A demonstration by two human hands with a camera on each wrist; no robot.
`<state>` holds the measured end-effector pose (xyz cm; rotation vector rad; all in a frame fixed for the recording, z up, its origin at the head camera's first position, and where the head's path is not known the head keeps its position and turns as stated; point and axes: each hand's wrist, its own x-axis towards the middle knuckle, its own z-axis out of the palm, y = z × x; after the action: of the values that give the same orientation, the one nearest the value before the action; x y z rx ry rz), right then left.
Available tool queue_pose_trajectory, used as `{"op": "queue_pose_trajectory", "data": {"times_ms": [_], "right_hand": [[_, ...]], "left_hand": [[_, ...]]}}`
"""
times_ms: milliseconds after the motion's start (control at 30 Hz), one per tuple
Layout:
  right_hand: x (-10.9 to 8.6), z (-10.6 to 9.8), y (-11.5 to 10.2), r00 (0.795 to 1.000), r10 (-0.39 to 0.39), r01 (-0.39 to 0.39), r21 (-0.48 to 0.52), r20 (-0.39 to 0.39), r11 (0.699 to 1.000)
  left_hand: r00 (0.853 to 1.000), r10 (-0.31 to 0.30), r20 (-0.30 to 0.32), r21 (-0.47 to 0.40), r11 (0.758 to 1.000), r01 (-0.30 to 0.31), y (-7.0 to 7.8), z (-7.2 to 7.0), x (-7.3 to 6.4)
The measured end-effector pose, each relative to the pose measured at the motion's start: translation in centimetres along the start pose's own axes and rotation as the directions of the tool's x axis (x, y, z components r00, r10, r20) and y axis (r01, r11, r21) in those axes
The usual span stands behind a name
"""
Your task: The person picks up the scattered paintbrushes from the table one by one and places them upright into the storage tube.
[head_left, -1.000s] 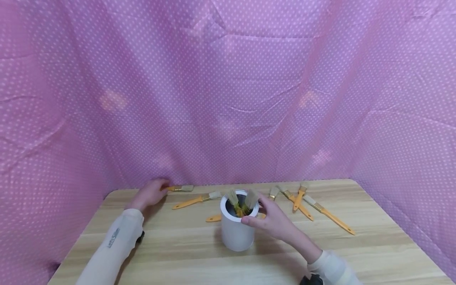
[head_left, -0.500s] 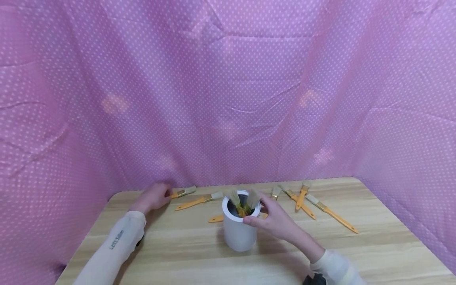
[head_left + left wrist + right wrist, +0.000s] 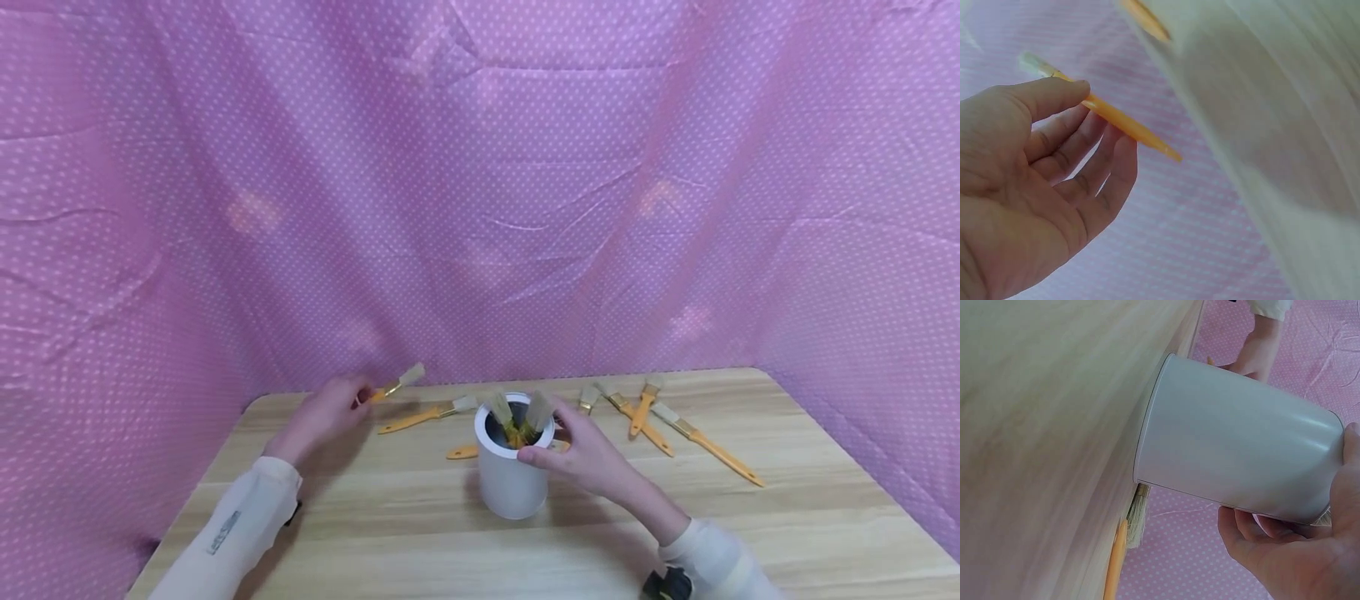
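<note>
Left hand (image 3: 324,415) pinching paintbrush (image 3: 1116,119), near table's far edge (image 3: 457,389), right hand (image 3: 588,458) gripping white can (image 3: 513,483), well apart

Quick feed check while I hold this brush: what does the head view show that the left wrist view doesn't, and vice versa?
Only the head view: the white canister with upright brushes inside, the right hand gripping it near the rim, and the loose brushes to its right.

Only the left wrist view: the left palm and the free handle end of the held brush.

Both: the left hand pinching that brush, part of the table, another orange handle and the dotted cloth.
</note>
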<state>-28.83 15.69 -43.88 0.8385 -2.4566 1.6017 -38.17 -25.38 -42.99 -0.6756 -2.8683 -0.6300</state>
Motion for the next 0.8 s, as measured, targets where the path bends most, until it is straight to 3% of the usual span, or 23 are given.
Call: {"op": "queue_pose_trajectory", "data": {"times_ms": [267, 467, 600, 800], "right_hand": [[0.1, -0.1, 0.1, 1.0, 0.007, -0.007, 0.008, 0.006, 1.0], [0.0, -0.2, -0.1, 1.0, 0.022, -0.022, -0.002, -0.005, 1.0], [0.1, -0.2, -0.2, 1.0, 0.023, -0.023, -0.005, -0.006, 1.0], [0.1, -0.1, -0.1, 1.0, 0.006, -0.006, 0.019, 0.004, 1.0]], "left_hand": [[0.996, 0.082, -0.032, -0.111, 0.99, -0.086, 5.8, -1.5, -1.4], [0.979, 0.167, -0.121, -0.121, 0.976, -0.181, 10.3, -2.1, -2.4], [0.962, 0.222, -0.16, -0.214, 0.944, -0.253, 13.1, -2.3, -2.9], [0.94, 0.286, -0.186, -0.349, 0.875, -0.335, 16.6, -2.7, -3.3]]}}
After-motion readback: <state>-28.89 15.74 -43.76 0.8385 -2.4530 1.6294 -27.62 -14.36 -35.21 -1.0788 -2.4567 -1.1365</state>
